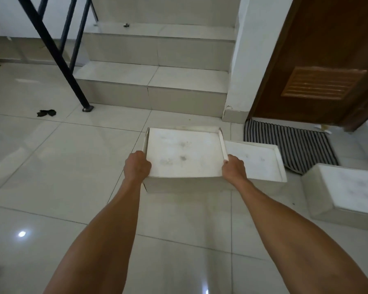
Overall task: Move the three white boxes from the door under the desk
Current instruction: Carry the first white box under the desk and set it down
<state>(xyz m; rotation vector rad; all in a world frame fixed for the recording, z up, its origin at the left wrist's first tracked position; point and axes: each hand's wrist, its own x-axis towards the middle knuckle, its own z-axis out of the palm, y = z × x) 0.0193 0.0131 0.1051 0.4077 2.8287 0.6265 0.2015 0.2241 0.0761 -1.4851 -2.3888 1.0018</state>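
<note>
Currently both hands grip one white box (184, 153) — an open, shallow tray-like box seen from above, its inner bottom smudged with grey marks. Left hand (137, 166) is closed over the box's left wall near the near-left corner; right hand (234, 168) is closed over the right wall near the near-right corner. Both arms are stretched forward. Whether the box rests on the floor (51, 177) or is just clear of it cannot be told.

Second white box (256, 160) sits just right of the held one, partly behind the right hand, also open side up, its far-right corner overlapping the striped mat (295, 147). Third white box (346, 189) lies further right, near the right edge of view, apart from the second.

Mat lies before a brown wooden door (327, 60) with a louvred vent low in its panel. Tiled steps (153, 81) rise beyond the boxes; black metal railing (57, 54) meets the floor at far left — a small dark scrap (46, 113) lies near its foot.
</note>
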